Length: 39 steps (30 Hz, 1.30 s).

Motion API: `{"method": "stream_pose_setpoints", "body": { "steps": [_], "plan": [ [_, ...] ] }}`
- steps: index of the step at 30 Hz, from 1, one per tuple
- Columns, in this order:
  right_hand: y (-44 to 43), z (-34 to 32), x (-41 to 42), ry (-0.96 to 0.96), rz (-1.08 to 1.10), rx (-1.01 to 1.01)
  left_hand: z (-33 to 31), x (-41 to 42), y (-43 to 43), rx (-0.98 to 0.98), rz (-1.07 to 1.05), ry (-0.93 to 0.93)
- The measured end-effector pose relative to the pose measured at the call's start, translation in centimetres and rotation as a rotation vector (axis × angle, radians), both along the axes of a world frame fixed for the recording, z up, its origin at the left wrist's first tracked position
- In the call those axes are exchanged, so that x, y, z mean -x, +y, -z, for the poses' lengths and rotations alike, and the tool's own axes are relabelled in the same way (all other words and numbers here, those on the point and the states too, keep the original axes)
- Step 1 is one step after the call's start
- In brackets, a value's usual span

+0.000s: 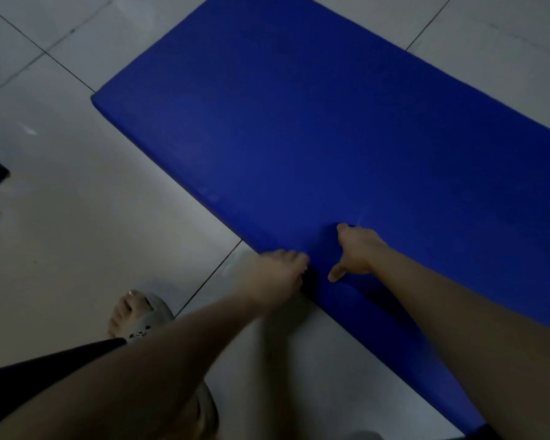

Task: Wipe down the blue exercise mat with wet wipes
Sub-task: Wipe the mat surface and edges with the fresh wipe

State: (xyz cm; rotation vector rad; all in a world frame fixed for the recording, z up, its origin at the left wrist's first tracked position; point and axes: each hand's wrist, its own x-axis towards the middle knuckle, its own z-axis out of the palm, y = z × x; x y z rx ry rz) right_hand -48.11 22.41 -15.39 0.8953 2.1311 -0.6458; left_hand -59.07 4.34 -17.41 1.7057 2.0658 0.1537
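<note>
The mat (299, 128) lies flat on the floor (86, 236). It looks soft, light and floppy, so it is best held at its near edge. The left hand (283, 269) curls its fingers round that edge. The right hand (358, 250) rests on the mat beside it, thumb splayed, and I cannot tell how its other fingers lie.

Both bare arms stretch forward. The left hand (283, 268) curls its fingers over the edge of the mat (299, 122); the right hand (358, 249) lies palm down just beside, thumb spread left.

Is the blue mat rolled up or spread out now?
Spread out: the blue exercise mat lies flat on the tiled floor; no rolled part is in view.
</note>
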Motion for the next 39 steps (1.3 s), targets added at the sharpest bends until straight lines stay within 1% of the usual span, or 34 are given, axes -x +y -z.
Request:
{"method": "stream_pose_setpoints", "body": {
  "steps": [2,4,6,8,10,12,15,17,19,21,23,25,27,29,31,32,33,34,35,36,37,38,39],
  "plan": [
    [0.0,0.0,-0.1,0.004,0.004,0.011,-0.2,3.9,-0.2,0.056,-0.204,0.030],
    [0.1,0.0,-0.2,0.002,-0.001,0.014,0.4,6.6,-0.4,0.059,-0.440,0.106],
    [0.1,0.1,-0.2,0.005,-0.007,0.013,0.9,6.4,-0.4,0.020,-0.617,0.134],
    [0.1,0.1,-0.2,0.000,-0.014,0.007,1.0,3.8,-0.1,0.004,-0.711,0.080],
    [0.1,0.2,-0.1,-0.002,-0.023,-0.003,0.9,0.0,-0.3,-0.038,-0.708,-0.038],
    [0.2,0.3,-0.1,-0.002,-0.030,-0.013,0.8,-3.5,-0.7,-0.065,-0.654,-0.169],
    [0.1,0.4,-0.2,0.006,-0.028,-0.015,0.8,-9.1,-1.3,-0.077,-0.482,-0.311],
    [-0.2,0.1,-0.8,0.036,-0.010,-0.021,0.6,-11.6,-1.6,-0.064,-0.397,-0.341],
    [-0.8,-0.4,-1.9,0.067,-0.027,-0.026,0.8,-12.0,-1.7,-0.072,-0.400,-0.320],
    [-1.6,-1.1,-3.4,0.074,-0.084,-0.061,0.7,-11.3,-1.3,-0.037,-0.478,-0.323],
    [-2.5,-1.8,-5.1,0.032,-0.153,-0.145,0.7,-11.0,-0.8,-0.018,-0.660,-0.351],
    [-3.7,-2.5,-7.0,-0.074,-0.184,-0.260,0.4,-11.6,-0.1,0.002,-0.890,-0.406],
    [-4.9,-2.8,-9.1,-0.207,-0.136,-0.297,-0.1,-12.6,0.8,-0.012,-1.190,-0.553],
    [-6.3,-2.7,-11.2,-0.324,-0.082,-0.289,-0.5,-12.9,1.8,-0.016,-1.514,-0.792],
    [-7.6,-2.6,-13.0,-0.385,-0.073,-0.287,-0.3,-12.2,2.8,0.055,-1.723,-1.083],
    [-8.3,-2.5,-13.7,-0.391,-0.079,-0.293,-0.1,-11.8,3.2,0.085,-1.776,-1.245],
    [-8.9,-2.6,-14.4,-0.386,-0.100,-0.312,-0.3,-11.4,3.2,0.125,-1.802,-1.391],
    [-9.4,-2.5,-14.9,-0.372,-0.134,-0.345,-0.5,-11.1,3.1,0.148,-1.789,-1.457],
    [-9.8,-2.5,-15.4,-0.354,-0.170,-0.386,-1.1,-11.0,2.8,0.139,-1.759,-1.471],
    [-9.9,-2.5,-15.6,-0.328,-0.196,-0.429,-1.2,-10.9,2.8,0.137,-1.686,-1.458],
    [-9.9,-2.5,-15.5,-0.296,-0.212,-0.463,-1.5,-10.7,2.9,0.123,-1.635,-1.417],
    [-9.7,-2.7,-15.1,-0.256,-0.215,-0.480,-1.7,-10.1,3.0,0.097,-1.606,-1.394],
    [-9.6,-2.9,-14.2,-0.219,-0.204,-0.471,-2.3,-9.1,3.1,0.048,-1.621,-1.384]
  ]
}}
